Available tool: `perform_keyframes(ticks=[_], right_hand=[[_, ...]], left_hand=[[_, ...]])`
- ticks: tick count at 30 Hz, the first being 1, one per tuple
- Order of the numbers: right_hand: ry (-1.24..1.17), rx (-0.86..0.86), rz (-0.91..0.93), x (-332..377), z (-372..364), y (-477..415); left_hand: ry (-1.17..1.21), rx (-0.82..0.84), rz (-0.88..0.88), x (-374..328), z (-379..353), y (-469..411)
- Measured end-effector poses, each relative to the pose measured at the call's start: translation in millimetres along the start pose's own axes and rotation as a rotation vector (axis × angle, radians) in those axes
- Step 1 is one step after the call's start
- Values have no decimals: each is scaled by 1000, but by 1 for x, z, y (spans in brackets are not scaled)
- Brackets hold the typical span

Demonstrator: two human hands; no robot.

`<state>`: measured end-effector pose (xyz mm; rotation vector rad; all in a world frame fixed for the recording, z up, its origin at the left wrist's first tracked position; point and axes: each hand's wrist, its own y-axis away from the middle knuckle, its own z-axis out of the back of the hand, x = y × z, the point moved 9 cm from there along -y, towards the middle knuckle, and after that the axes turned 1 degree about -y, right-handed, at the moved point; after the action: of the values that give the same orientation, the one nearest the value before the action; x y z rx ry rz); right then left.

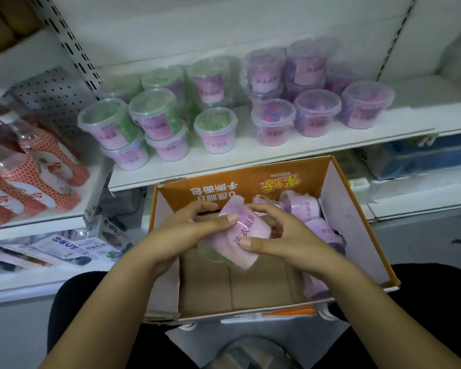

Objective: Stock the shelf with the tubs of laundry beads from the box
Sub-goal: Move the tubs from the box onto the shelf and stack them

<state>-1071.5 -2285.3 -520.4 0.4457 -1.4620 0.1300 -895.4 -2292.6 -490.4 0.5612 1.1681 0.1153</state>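
While the shelf (317, 145) is carrying green-bead tubs (152, 113) at left and purple-bead tubs (317, 113) at right, the box (357, 222) is sitting near you below it, holding more tubs (304, 206) along its right side. You are gripping one tilted tub (241, 233) above the box, left hand (189, 225) and right hand (285, 235) curling fingers round it.

On my left I'm seeing clear bottles (30, 166) with orange-and-white netted labels, packed close together on a white side ledge (37, 222). Behind them stands a perforated white panel (53, 99), and beside it a slotted metal upright (69, 43) runs up the wall. Below the bottles, flat blue-and-white packets (72, 249) overlap one another, their print too blurred to read. Far right, a blue pack (421, 158) sits low down. There's a dark speck (458, 241) on the grey floor (423, 251).
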Motion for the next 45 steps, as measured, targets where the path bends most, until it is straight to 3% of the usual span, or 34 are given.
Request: perform_keyframes(ticks=[4,8,12,14,18,23,30,45], right_hand=[[-12,22,100,24,20,-20],[40,-13,161,29,44,-41],[32,-172,142,5,86,-48],[170,-260,119,-11,111,-44],[680,-370,171,-18,143,-45],[643,-349,221,-15,145,-63],[655,-297,255,-15,130,-83],[683,-205,190,-47,121,-120]], left_hand=[[-109,74,-9,-42,3,-13],[-206,-111,0,-70,18,-38],[-399,-300,-22,-103,42,-56],[-427,-359,-57,-122,51,-69],[-494,-415,-145,-163,55,-93],[-637,-481,-195,-196,74,-133],[-776,-491,-162,-204,97,-185],[-714,-313,-35,-194,122,-207]])
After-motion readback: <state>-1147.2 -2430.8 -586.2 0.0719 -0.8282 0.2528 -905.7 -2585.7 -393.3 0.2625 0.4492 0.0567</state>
